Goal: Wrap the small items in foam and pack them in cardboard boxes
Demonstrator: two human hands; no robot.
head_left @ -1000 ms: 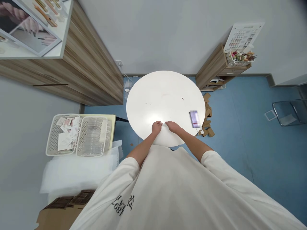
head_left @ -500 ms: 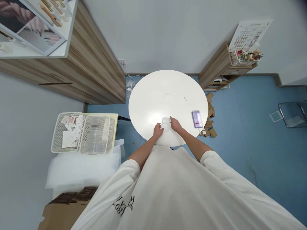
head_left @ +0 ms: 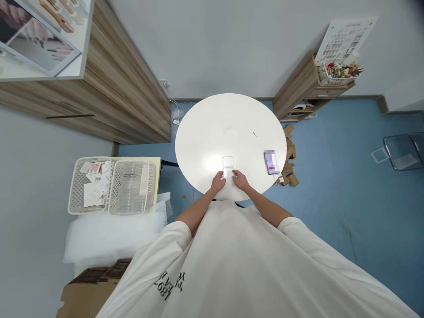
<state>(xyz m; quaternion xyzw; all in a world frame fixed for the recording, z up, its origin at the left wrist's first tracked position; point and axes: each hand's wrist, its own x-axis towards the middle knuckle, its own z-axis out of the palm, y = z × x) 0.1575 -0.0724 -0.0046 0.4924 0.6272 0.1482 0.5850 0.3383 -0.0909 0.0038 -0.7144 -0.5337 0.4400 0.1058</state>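
A small clear plastic box (head_left: 228,162) lies on the round white table (head_left: 212,119) near its front edge, its hinged lid folded back away from me. My left hand (head_left: 218,181) is closed on the left side of the near half, thumb and fingers at its edge. On the opposite side, my right hand (head_left: 240,180) grips the near half's right edge with its fingertips. The box is see-through, so I cannot make out whether anything lies inside.
A phone-like purple item (head_left: 271,162), blurred, lies at the table's right. Two white baskets (head_left: 111,185) stand to the left, holding paper packets and clear plastic cases. Small cardboard boxes (head_left: 290,165) lie on the floor at right. Wooden cabinets (head_left: 132,79) flank the wall.
My right hand has moved from the lid down to the near half's right edge. The lid now lies farther back, flat. My left hand stays by the left side.
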